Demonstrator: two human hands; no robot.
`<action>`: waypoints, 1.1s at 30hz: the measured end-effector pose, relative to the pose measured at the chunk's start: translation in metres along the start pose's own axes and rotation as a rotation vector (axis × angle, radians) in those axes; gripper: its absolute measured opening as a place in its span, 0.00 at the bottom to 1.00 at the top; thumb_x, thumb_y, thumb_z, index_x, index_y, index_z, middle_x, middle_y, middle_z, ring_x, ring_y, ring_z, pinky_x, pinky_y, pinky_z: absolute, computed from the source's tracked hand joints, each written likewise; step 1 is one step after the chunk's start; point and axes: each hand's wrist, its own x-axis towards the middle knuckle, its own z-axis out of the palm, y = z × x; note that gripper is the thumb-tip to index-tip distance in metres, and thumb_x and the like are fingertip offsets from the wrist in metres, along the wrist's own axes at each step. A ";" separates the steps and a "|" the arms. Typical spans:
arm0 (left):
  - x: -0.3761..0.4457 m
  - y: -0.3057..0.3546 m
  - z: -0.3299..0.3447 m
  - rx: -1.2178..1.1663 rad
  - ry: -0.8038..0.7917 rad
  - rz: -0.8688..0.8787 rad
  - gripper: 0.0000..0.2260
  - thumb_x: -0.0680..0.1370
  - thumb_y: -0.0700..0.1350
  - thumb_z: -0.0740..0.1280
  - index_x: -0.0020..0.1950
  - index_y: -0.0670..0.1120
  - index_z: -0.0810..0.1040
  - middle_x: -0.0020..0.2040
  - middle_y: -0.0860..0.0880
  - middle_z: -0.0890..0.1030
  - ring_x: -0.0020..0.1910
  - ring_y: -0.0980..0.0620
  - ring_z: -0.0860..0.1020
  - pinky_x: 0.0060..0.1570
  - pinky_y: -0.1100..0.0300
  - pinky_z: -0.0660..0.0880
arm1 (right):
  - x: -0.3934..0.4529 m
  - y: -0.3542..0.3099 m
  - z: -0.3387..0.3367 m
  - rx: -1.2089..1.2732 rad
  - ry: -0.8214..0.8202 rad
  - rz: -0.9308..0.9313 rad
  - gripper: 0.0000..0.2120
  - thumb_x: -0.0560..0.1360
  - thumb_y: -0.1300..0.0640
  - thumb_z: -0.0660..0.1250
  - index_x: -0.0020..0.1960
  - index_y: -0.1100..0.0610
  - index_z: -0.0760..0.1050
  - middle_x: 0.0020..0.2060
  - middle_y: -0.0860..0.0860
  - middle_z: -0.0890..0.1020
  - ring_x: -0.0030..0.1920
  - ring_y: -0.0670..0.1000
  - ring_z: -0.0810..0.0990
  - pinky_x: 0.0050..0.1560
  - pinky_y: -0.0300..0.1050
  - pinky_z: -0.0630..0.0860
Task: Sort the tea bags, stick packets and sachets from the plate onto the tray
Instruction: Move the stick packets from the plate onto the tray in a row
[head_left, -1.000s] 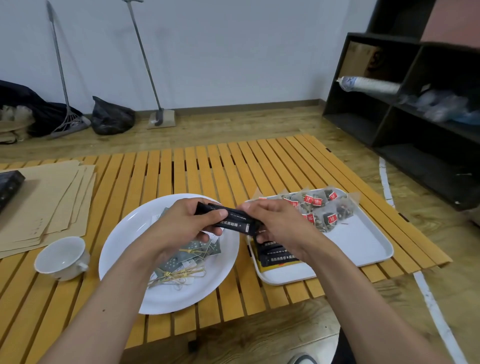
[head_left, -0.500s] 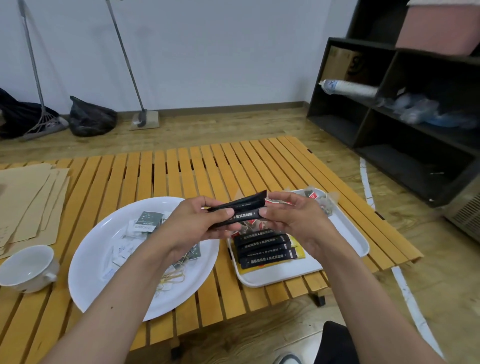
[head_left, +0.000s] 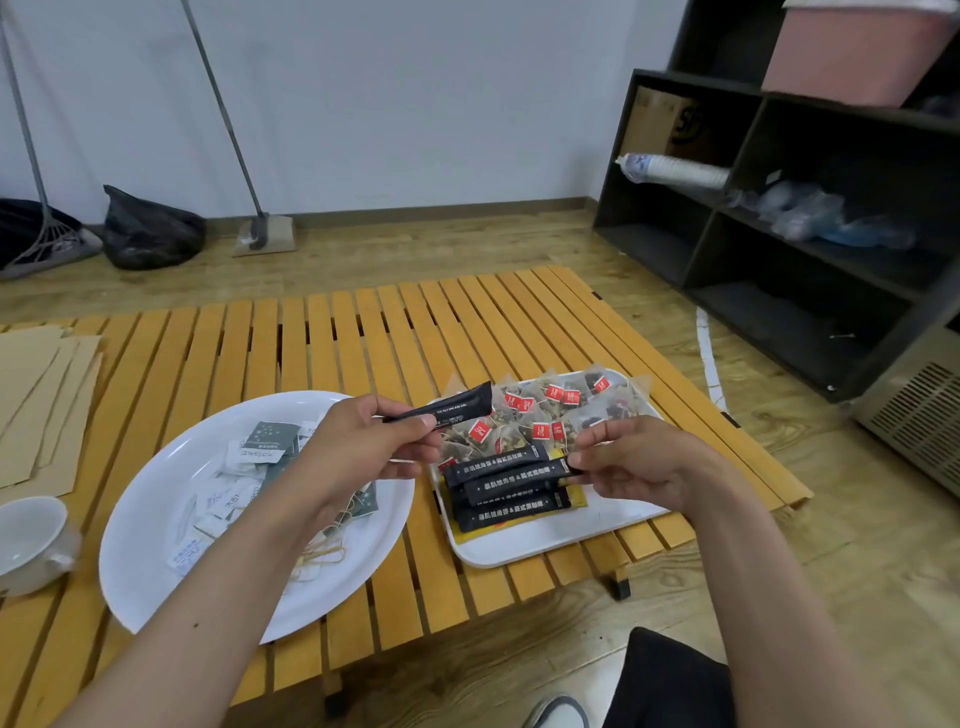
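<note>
A black stick packet (head_left: 452, 409) with white print was pinched between the thumb and fingers of the left hand (head_left: 358, 447), raised above the gap between the round white plate (head_left: 156, 582) and the white rectangular tray (head_left: 545, 535), its free end pointing up and to the right. The right hand (head_left: 639, 467) hovered over the near right part of the tray, its fingertips pinching the end of a second black stick packet (head_left: 514, 470) that lay with the row of black stick packets (head_left: 501, 499) on the tray's near half. Under that row a yellow packet (head_left: 574, 500) showed at the edge. On the far half of the tray lay a heap of clear pyramid tea bags with red tags (head_left: 561, 405). The plate, left of the tray on the yellow slatted wooden counter (head_left: 363, 332), held small white sachets (head_left: 223, 499), dark green sachets (head_left: 270, 435) and tea bags with yellowish strings (head_left: 322, 551), partly hidden by the left forearm. A white ceramic cup (head_left: 31, 540) stood at the left edge of the counter, near the plate, with brown paper envelopes (head_left: 41, 395) beyond it.
</note>
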 end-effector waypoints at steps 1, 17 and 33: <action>0.000 0.000 0.000 0.011 -0.003 0.000 0.12 0.78 0.42 0.73 0.59 0.39 0.78 0.45 0.43 0.88 0.45 0.47 0.87 0.42 0.57 0.82 | 0.001 0.001 0.001 -0.022 0.007 0.006 0.11 0.73 0.71 0.74 0.47 0.58 0.77 0.46 0.61 0.87 0.47 0.58 0.88 0.38 0.44 0.80; 0.001 -0.004 0.007 0.047 -0.083 -0.038 0.14 0.78 0.43 0.73 0.61 0.40 0.77 0.47 0.44 0.88 0.44 0.49 0.86 0.42 0.57 0.80 | 0.010 0.001 0.015 -0.245 0.161 0.039 0.15 0.69 0.69 0.79 0.46 0.56 0.76 0.38 0.55 0.87 0.37 0.52 0.86 0.31 0.40 0.73; 0.004 -0.010 0.009 0.125 -0.101 -0.015 0.10 0.77 0.45 0.74 0.57 0.44 0.82 0.45 0.44 0.88 0.38 0.54 0.82 0.35 0.62 0.77 | -0.008 -0.009 0.053 -0.147 0.029 -0.279 0.12 0.72 0.54 0.78 0.50 0.61 0.83 0.39 0.53 0.85 0.37 0.46 0.82 0.36 0.39 0.77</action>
